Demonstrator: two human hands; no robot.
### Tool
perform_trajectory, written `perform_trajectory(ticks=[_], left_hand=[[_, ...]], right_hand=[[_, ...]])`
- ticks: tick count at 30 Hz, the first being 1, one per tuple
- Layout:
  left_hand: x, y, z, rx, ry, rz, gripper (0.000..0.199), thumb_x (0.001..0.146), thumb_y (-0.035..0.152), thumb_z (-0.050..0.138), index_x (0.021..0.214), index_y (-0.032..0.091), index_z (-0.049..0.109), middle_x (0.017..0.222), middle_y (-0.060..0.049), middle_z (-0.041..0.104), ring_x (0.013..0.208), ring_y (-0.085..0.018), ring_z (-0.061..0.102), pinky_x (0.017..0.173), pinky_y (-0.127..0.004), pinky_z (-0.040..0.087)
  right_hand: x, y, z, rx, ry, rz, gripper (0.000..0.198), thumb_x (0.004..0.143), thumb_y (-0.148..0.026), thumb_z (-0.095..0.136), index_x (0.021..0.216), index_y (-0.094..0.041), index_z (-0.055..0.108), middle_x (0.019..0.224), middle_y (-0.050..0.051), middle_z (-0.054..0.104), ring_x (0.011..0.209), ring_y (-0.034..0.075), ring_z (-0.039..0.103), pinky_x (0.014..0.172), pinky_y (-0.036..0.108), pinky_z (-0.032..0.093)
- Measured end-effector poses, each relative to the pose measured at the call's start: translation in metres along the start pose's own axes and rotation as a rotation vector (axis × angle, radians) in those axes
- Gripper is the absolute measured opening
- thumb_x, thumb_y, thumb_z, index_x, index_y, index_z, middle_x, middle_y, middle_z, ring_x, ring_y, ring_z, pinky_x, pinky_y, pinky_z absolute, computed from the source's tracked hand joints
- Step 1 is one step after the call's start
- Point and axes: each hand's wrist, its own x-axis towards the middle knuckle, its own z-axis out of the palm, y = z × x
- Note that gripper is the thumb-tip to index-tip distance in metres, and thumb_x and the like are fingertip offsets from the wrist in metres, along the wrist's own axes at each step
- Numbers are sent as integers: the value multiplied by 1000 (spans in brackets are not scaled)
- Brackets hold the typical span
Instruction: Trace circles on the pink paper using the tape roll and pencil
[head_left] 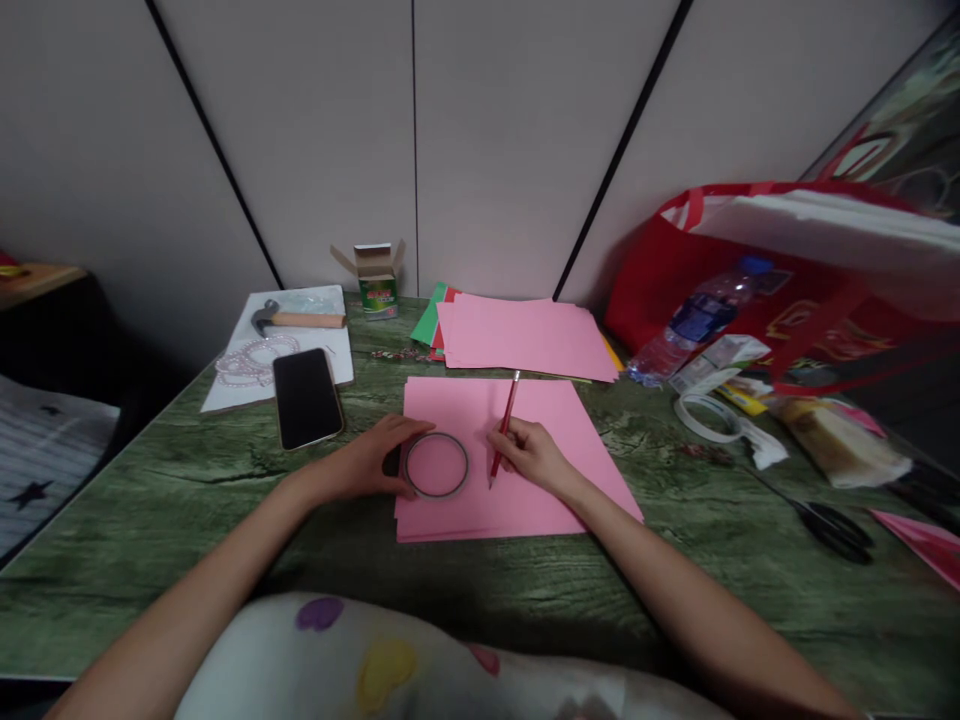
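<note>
A sheaf of pink paper [547,500] lies on the table in front of me. At its left side my left hand [367,458] holds a thin, dark-rimmed ring [466,466] flat on the paper. Thumb and forefinger curve around the ring's left edge, and pink paper shows through its middle. My right hand [537,456] is closed around a red pencil [508,415], just right of the ring. The pencil leans, its point low at or near the paper. Whether it touches cannot be made out.
Behind lie more pink sheets [525,335] and a small open box [378,290]. On the left are a phone [307,398] and a hammer [307,320]. To the right are a water bottle [694,325], a tape roll [705,432], scissors [834,530] and a red bag [652,270].
</note>
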Motion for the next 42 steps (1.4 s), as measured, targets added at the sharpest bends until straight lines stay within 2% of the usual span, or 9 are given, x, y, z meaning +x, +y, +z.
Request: perform_trajectory(ticks=[6,13,21,26,32,37,42], left_hand=[[0,0,0,11,-2,-4,76,68,36,75,134,28,37,130,-7,47,120,-25,42,101,-40,34],[0,0,0,6,-10,-7,76,70,37,74,135,29,36,131,-7,46,121,-25,41,102,-42,34],[-1,-3,2,-32,12,-39,82,68,35,76,137,30,31,129,-8,47,117,-25,44,99,-43,36],[-2,1,2,-68,21,-78,87,67,30,77,139,30,27,126,-8,48,115,-24,46,100,-43,37],[-3,7,1,-70,23,-83,91,67,30,77,140,29,23,125,-8,48,114,-24,46,100,-44,36],[-4,6,2,-91,16,-78,92,69,30,75,141,28,18,127,-9,45,115,-23,46,100,-44,37],[-5,5,2,-84,21,-76,90,70,30,73,141,27,18,128,-10,44,115,-23,46,101,-43,37]], right_hand=[[0,0,0,-59,23,-26,36,83,-48,49,61,-20,42,44,-6,43,39,8,36,39,21,25],[0,-3,-1,-58,16,-18,38,84,-52,47,63,-21,43,45,-5,45,40,9,38,39,21,28],[2,0,-2,-81,62,-51,41,82,-53,49,58,-21,40,46,-7,37,42,8,31,42,22,25],[1,0,-1,98,47,53,41,81,-57,49,65,-20,47,44,-6,45,39,8,38,40,21,28],[1,-4,-1,294,23,92,43,76,-61,54,73,-18,50,49,-1,60,39,10,49,40,21,36],[1,-10,0,305,7,73,45,74,-63,56,73,-18,51,55,2,63,45,11,55,46,24,45],[1,-8,1,308,-13,63,44,76,-62,56,74,-18,52,59,3,66,47,11,55,49,25,46]])
